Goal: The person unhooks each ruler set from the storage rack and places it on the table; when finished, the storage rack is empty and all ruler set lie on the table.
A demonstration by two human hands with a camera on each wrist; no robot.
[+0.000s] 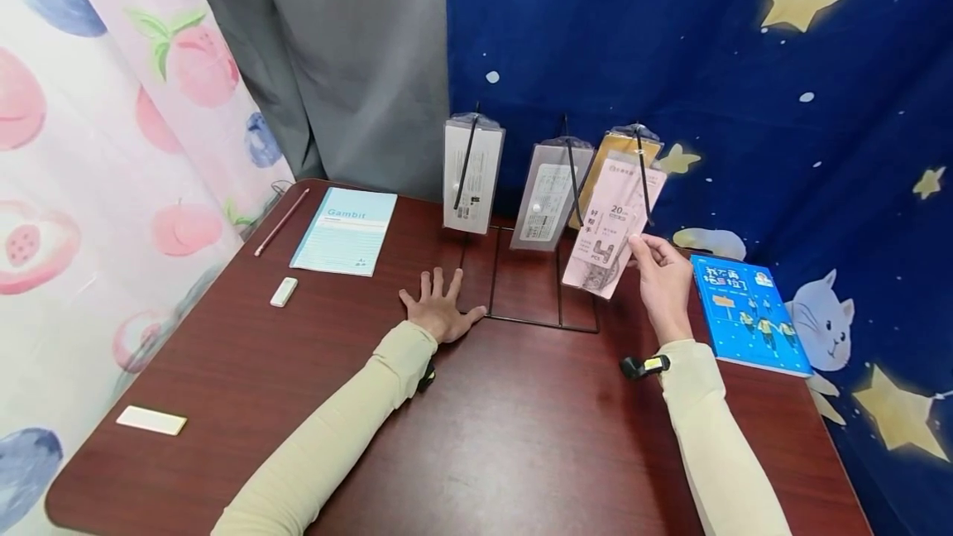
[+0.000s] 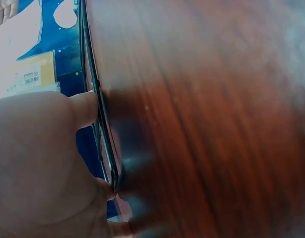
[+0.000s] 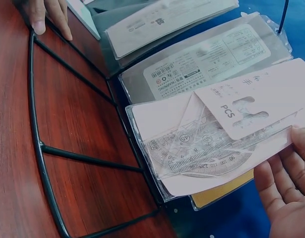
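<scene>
A dark red-brown desk [image 1: 476,437] fills the lower part of the head view, set against hanging cloths: pink with peaches on the left, grey in the middle, deep blue with stars on the right. Toward the back of the desk stands a black wire rack [image 1: 536,271], its thin base frame lying flat on the wood and its upright hooks carrying clear packets.

On the right side of the desk lies a blue book [image 1: 748,313], flat, with its cover up. On the left lies a pale blue notebook [image 1: 344,230], and a pink pencil [image 1: 281,222] sits further left near the desk's edge.

A pink ruler packet [image 1: 612,226] hangs on the rightmost hook, in front of a yellow packet [image 1: 621,147]; the right wrist view shows rulers and a protractor inside its clear sleeve. Two grey packets [image 1: 549,197] hang on the hooks to the left.

The right hand [image 1: 663,284] pinches the lower right edge of the pink packet between thumb and fingers, tilting it. The left hand [image 1: 439,308] lies flat on the desk with fingers spread, touching the left corner of the rack's base.

A small white eraser [image 1: 284,292] lies below the notebook, and a flat white block [image 1: 151,420] sits near the front left corner.
</scene>
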